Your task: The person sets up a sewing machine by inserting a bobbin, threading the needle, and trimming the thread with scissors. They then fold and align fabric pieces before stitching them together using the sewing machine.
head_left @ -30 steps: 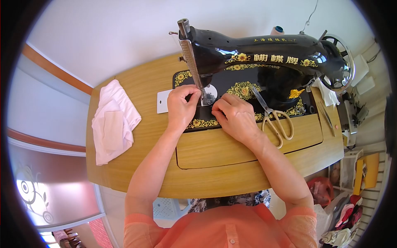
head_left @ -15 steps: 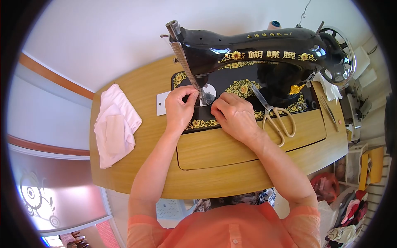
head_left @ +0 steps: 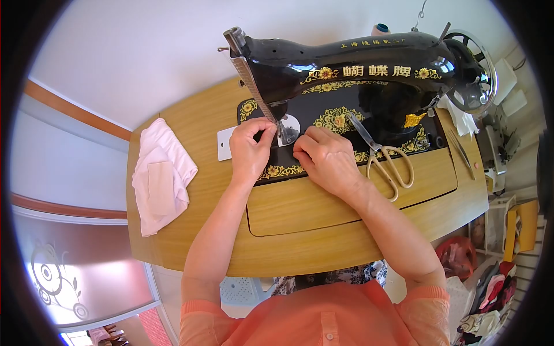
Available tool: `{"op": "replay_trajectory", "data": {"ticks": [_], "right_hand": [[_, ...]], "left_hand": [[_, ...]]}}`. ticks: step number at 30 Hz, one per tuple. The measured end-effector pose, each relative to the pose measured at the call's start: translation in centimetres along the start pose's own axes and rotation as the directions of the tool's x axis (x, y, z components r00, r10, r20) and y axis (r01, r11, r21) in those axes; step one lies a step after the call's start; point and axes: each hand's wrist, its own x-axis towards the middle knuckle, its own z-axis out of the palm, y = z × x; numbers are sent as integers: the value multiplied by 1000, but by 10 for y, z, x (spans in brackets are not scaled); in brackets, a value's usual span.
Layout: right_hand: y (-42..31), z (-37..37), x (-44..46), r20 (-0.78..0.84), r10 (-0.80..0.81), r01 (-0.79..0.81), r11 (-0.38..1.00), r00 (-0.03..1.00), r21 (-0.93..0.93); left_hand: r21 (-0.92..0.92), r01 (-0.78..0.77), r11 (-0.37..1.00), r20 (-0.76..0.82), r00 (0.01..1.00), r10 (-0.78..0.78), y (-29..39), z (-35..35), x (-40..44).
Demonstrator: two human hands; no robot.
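A black sewing machine [head_left: 346, 63] with gold flower decoration stands on the wooden table. Close to its needle and presser foot [head_left: 284, 134], my left hand [head_left: 251, 144] pinches thumb and forefinger together at the left side. Just right of the round metal needle plate [head_left: 290, 124], my right hand [head_left: 328, 154] is held with its fingers curled in a pinch, low over the black bed. Anything between the fingertips of either hand is too small to make out. Scissors [head_left: 385, 161] with pale handles lie beside my right hand, blades pointing toward the machine.
Folded pink cloth [head_left: 164, 167] rests on the left of the wooden tabletop [head_left: 300, 254]. Tweezers [head_left: 461, 154] lie near the right edge. A thread spool [head_left: 380, 30] stands behind the machine, and its handwheel [head_left: 476, 75] is at the right end.
Both hands stay pinched at almost the same places by the needle. The whole view has shifted very slightly; nothing else has visibly moved.
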Motion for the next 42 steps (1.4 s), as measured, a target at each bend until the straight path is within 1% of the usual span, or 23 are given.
{"op": "replay_trajectory", "data": {"ticks": [16, 20, 26, 32, 42], "right_hand": [[1, 2, -1, -37, -5, 5, 1000, 999, -5], [1, 2, -1, -26, 17, -16, 1000, 1000, 14], [1, 2, -2, -27, 13, -12, 1000, 1000, 20], [2, 4, -2, -49, -10, 10, 1000, 999, -2], [2, 4, -1, -40, -4, 3, 1000, 999, -2]], "left_hand": [[-9, 27, 1000, 30, 999, -27, -1, -2, -1], [-72, 22, 997, 31, 999, -20, 0, -2, -1], [-61, 51, 997, 43, 998, -48, 3, -2, -1], [-21, 34, 999, 38, 999, -33, 0, -2, 0], [-38, 42, 998, 33, 999, -40, 2, -3, 0]]}}
